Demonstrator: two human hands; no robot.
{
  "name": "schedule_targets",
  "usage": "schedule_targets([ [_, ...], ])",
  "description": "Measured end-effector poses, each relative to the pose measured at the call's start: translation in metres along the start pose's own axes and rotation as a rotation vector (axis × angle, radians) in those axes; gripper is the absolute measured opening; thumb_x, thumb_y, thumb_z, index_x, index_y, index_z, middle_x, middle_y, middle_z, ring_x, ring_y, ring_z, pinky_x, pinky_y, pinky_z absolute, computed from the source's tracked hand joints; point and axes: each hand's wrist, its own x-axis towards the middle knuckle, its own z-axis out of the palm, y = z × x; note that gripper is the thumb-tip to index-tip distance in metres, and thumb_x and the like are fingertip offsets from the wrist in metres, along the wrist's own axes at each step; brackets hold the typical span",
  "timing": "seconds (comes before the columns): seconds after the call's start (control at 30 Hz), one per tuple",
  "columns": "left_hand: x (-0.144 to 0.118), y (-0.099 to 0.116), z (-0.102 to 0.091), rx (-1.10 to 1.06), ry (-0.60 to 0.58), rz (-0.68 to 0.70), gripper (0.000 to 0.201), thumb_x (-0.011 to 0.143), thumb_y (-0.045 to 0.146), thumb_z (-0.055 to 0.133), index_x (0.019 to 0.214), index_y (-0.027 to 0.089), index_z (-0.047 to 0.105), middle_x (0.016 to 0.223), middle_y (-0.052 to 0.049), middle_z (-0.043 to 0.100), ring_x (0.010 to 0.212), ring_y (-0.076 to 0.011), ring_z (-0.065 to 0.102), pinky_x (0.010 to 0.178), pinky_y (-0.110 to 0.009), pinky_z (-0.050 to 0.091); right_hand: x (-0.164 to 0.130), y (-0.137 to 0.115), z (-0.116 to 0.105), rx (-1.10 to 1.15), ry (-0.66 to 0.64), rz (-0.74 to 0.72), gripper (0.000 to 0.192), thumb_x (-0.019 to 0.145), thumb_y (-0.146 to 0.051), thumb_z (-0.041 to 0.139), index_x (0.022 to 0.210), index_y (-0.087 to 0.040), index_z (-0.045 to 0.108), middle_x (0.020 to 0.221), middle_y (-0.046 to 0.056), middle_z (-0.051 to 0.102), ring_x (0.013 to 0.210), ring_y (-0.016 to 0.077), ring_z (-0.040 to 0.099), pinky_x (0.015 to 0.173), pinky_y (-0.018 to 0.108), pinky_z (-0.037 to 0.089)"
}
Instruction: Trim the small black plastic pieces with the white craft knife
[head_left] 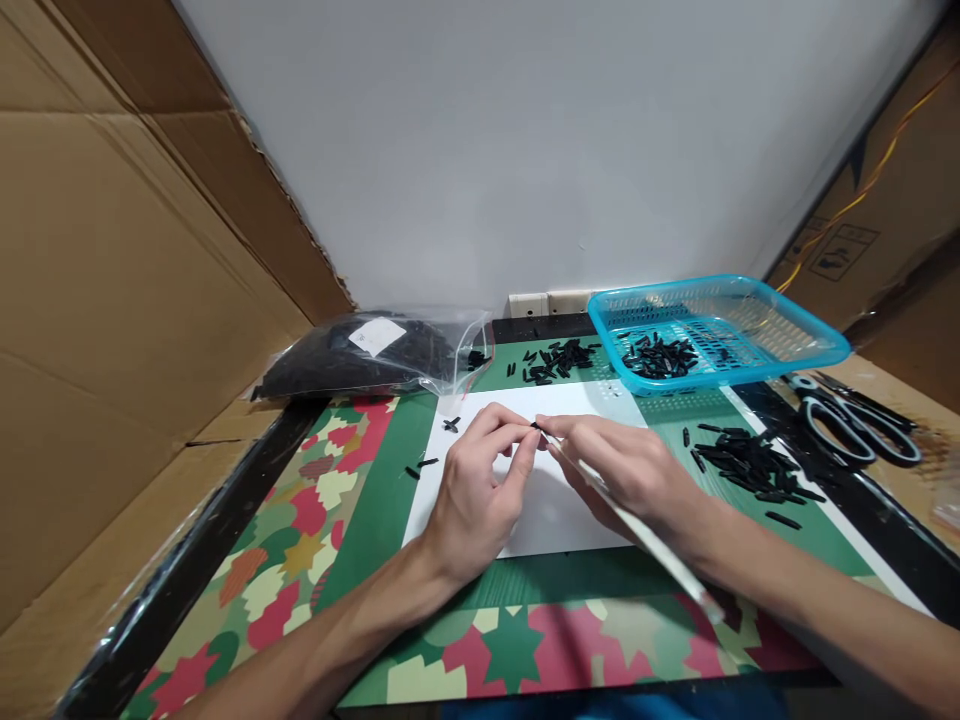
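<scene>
Above a white paper sheet, my left hand pinches a small black piece between thumb and fingertips. My right hand is closed around a long, thin, pale stick-like tool. Its front end comes close to the black piece, and its back end slants down toward me on the right. The fingertips of both hands nearly meet, so whether tool and piece touch is hidden. Two or three loose black pieces lie left of my left hand, with a small cluster beyond them.
A blue plastic basket at the back right holds black pieces. One pile of pieces lies right, another behind the paper. Scissors rest at the right edge. A clear zip bag of black material lies back left, beside cardboard.
</scene>
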Motion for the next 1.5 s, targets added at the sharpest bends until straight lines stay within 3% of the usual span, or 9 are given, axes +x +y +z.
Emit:
schedule_targets([
  [0.13,0.003,0.002,0.000,-0.051,-0.020,-0.087,0.026,0.106,0.023,0.061,0.086,0.018,0.077,0.090,-0.005,0.069,0.084,-0.0174,0.065,0.068,-0.027,0.051,0.005,-0.003,0.004,-0.309,0.000,-0.265,0.031,0.107,-0.003,0.044,0.098,-0.014,0.071,0.110,0.022,0.083,0.106,0.0326,0.082,0.091,0.043,0.070],
  [0.27,0.000,0.005,-0.001,-0.076,-0.012,-0.095,0.025,0.106,0.026,0.062,0.090,0.019,0.080,0.091,-0.006,0.069,0.083,-0.0170,0.065,0.052,-0.023,0.042,0.010,0.001,0.001,-0.433,-0.013,-0.255,0.032,0.106,-0.003,0.044,0.093,-0.015,0.070,0.110,0.023,0.082,0.106,0.0336,0.081,0.091,0.044,0.069],
  [0.37,-0.004,0.006,-0.001,-0.093,0.007,-0.088,0.023,0.107,0.029,0.063,0.097,0.021,0.082,0.099,-0.007,0.070,0.091,-0.0190,0.068,0.049,-0.023,0.041,0.006,0.010,-0.002,-0.276,-0.016,-0.010,0.027,0.109,-0.008,0.044,0.100,-0.019,0.067,0.114,0.019,0.082,0.102,0.0297,0.082,0.084,0.040,0.068],
  [0.5,-0.006,0.006,-0.002,-0.155,0.030,-0.044,0.023,0.109,0.028,0.061,0.102,0.022,0.082,0.110,-0.009,0.072,0.108,-0.0230,0.069,0.080,-0.031,0.058,0.001,0.020,-0.005,0.084,0.044,0.346,0.015,0.111,-0.027,0.057,0.096,-0.025,0.059,0.117,0.012,0.085,0.093,0.0255,0.084,0.075,0.036,0.067],
  [0.6,-0.005,0.005,-0.003,-0.181,0.039,-0.013,0.021,0.109,0.025,0.061,0.101,0.022,0.080,0.110,-0.008,0.072,0.109,-0.0217,0.069,0.098,-0.035,0.055,0.003,0.020,-0.008,0.336,0.102,0.446,0.022,0.106,-0.033,0.069,0.088,-0.025,0.057,0.112,0.008,0.086,0.095,0.0247,0.084,0.081,0.037,0.068],
  [0.77,-0.006,0.003,-0.003,-0.193,0.039,-0.031,0.024,0.110,0.028,0.058,0.099,0.022,0.079,0.111,-0.008,0.072,0.111,-0.0226,0.068,0.099,-0.036,0.054,0.010,0.008,-0.014,0.562,0.205,0.460,0.017,0.100,-0.031,0.077,0.090,-0.023,0.066,0.104,0.010,0.086,0.093,0.0259,0.084,0.072,0.036,0.069],
  [0.97,-0.007,0.003,-0.004,-0.225,0.039,-0.046,0.022,0.109,0.027,0.060,0.099,0.022,0.079,0.110,-0.007,0.072,0.110,-0.0220,0.068,0.096,-0.034,0.054,0.013,-0.002,-0.013,0.780,0.153,0.464,0.013,0.097,-0.027,0.082,0.089,-0.022,0.073,0.115,0.009,0.085,0.109,0.0261,0.081,0.089,0.040,0.069],
  [1.33,-0.010,0.008,-0.005,-0.302,0.021,-0.066,0.024,0.109,0.031,0.060,0.098,0.022,0.080,0.113,-0.010,0.074,0.112,-0.0257,0.070,0.099,-0.039,0.056,0.008,0.000,-0.007,0.645,0.293,0.492,0.016,0.097,-0.030,0.081,0.086,-0.023,0.071,0.106,0.009,0.083,0.104,0.0274,0.079,0.089,0.042,0.065],
  [1.5,-0.007,0.007,-0.006,-0.432,-0.028,-0.119,0.026,0.109,0.031,0.060,0.094,0.021,0.079,0.114,-0.010,0.074,0.112,-0.0250,0.068,0.100,-0.037,0.054,0.008,-0.004,-0.011,0.744,0.204,0.402,0.010,0.096,-0.025,0.081,0.090,-0.024,0.073,0.119,0.009,0.079,0.114,0.0279,0.077,0.090,0.041,0.066],
])
